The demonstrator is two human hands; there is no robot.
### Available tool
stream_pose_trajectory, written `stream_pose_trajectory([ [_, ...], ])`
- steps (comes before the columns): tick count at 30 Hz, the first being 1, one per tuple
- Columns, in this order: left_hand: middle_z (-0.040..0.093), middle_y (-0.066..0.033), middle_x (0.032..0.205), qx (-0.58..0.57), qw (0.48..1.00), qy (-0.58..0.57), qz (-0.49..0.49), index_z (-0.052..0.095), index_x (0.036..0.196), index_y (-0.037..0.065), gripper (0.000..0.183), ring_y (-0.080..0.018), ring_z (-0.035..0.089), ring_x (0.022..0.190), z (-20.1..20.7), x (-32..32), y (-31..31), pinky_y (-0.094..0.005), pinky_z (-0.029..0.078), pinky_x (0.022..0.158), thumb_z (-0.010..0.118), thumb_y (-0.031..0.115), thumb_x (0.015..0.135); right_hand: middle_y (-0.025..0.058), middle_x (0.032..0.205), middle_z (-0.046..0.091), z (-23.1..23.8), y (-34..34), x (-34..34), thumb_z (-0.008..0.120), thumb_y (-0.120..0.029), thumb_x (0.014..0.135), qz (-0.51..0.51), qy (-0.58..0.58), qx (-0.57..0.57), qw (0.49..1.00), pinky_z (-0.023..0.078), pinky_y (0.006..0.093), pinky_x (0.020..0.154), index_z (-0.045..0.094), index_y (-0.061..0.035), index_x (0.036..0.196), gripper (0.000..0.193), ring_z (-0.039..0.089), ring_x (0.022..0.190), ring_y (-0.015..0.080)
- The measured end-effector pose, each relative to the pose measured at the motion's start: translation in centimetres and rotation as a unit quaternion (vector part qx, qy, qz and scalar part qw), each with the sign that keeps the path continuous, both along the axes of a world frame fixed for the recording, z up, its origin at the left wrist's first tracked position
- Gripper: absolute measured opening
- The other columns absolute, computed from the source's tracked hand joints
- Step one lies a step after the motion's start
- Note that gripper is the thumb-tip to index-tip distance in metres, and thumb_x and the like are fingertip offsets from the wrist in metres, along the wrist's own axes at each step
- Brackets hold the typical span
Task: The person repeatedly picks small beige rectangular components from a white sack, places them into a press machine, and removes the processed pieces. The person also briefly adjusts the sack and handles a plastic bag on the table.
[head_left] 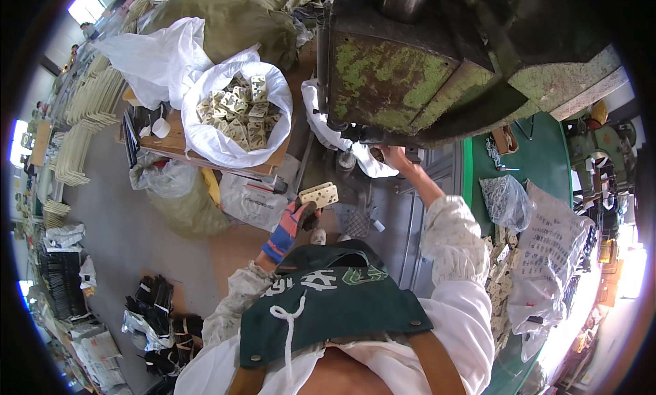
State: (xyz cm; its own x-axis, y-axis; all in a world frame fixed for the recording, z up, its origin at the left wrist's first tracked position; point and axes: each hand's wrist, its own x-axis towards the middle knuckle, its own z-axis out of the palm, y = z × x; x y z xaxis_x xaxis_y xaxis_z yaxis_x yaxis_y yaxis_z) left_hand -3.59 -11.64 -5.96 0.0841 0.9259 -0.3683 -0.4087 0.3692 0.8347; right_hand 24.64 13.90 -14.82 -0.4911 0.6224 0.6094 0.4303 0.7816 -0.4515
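Gripping cream, perforated rectangular plates [320,195], one o'clock of gloved left fingers [311,220], lengthwise nine-to-three; cannot tell right fingers' [389,152] hold.

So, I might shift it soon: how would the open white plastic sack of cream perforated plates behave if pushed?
The open white plastic sack is probably heavy, given the many cream perforated plates inside. Its wrinkled rim suggests floppy walls that may crumple. The loosely heaped plates could shift.
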Motion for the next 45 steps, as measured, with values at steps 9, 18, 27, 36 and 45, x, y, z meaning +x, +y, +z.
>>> stream_pose_trajectory([
  [9,0.06,-0.0024,0.077,0.011,0.995,0.013,-0.099,0.056,0.1,0.003,0.024,-0.0086,0.053,0.058,0.5,2.5,4.3,-0.0226,0.043,0.052,0.049,0.025,0.094,0.0047,0.082,0.062,-3.3,-1.8,1.0,0.071,0.001,0.065,-0.021,0.286,-0.447,0.848,0.048,0.0272,0.059,0.061,-0.0026,0.09,0.027,0.057,0.072,0.0134],
  [18,0.061,-0.0037,0.077,0.024,0.995,-0.006,-0.1,0.056,0.099,0.002,0.024,-0.0096,0.054,0.058,0.0,3.4,4.9,-0.0231,0.043,0.052,0.049,0.025,0.094,0.0051,0.082,0.062,6.2,-5.4,-3.3,0.066,-0.007,0.079,-0.018,0.292,-0.515,0.806,0.047,0.0271,0.069,0.063,0.0017,0.086,0.012,0.058,0.072,0.0135],
  [27,0.059,-0.0024,0.071,0.013,0.997,-0.001,-0.082,0.055,0.1,0.005,0.023,-0.01,0.051,0.053,0.8,3.3,4.3,-0.0239,0.041,0.048,0.055,0.026,0.091,0.0069,0.08,0.062,0.5,-3.8,-4.5,0.063,-0.001,0.078,-0.102,0.307,-0.466,0.824,0.046,0.0276,0.058,0.06,0.0019,0.089,0.012,0.058,0.068,0.0155],
  [36,0.061,-0.0032,0.074,0.015,0.999,0.007,-0.047,0.057,0.101,0.004,0.023,-0.0103,0.054,0.056,0.0,1.4,3.5,-0.0242,0.042,0.05,0.052,0.025,0.093,0.0065,0.077,0.063,10.2,-8.8,-4.4,0.067,-0.007,0.08,-0.124,0.201,-0.337,0.911,0.047,0.0265,0.058,0.064,0.0021,0.088,0.012,0.06,0.068,0.0131],
  [45,0.059,-0.0007,0.073,0.017,0.999,0.009,-0.029,0.058,0.101,0.003,0.029,-0.0063,0.051,0.056,0.8,0.4,3.1,-0.0193,0.039,0.05,0.049,0.03,0.093,0.006,0.081,0.056,17.4,-11.4,-6.3,0.067,0.0,0.063,-0.002,-0.057,0.22,0.974,0.048,0.0277,0.052,0.062,0.0012,0.091,0.028,0.056,0.068,0.0192],
])
